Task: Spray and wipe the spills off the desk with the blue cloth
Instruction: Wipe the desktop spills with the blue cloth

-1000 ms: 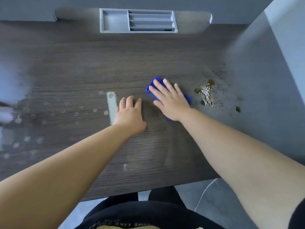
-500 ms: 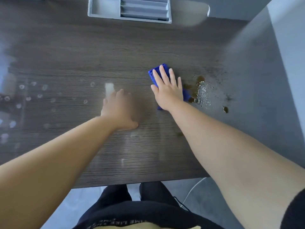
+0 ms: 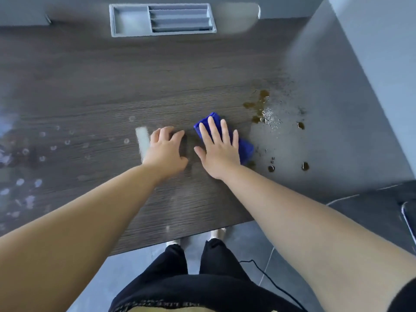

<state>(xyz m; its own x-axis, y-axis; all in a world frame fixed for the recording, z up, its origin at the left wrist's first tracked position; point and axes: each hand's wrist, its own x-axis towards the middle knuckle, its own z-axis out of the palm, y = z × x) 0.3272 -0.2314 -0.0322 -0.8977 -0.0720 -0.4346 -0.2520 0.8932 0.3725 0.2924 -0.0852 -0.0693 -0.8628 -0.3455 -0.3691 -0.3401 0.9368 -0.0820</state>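
My right hand (image 3: pixel 219 150) lies flat with spread fingers on the folded blue cloth (image 3: pixel 245 149) and presses it onto the dark wood desk (image 3: pixel 157 91). Only the cloth's far tip and right end show past the hand. Just to its right lie brown spill drops with wet spray beads (image 3: pixel 266 114), and a few separate brown drops (image 3: pixel 271 168) sit nearer the front. My left hand (image 3: pixel 165 152) rests palm down on the desk beside the right hand, fingers loosely curled, holding nothing. No spray bottle is in view.
A grey desk organiser tray (image 3: pixel 162 20) is set in the back edge. Pale droplets (image 3: pixel 51 147) dot the left part of the desk. A grey partition (image 3: pixel 360 97) borders the desk on the right. Below the front edge are my legs and a black cable (image 3: pixel 270 278).
My right hand slid the cloth right to the edge of the brown spill, then back left and nearer. The spill looks smeared and thinner. My left hand stayed planted.
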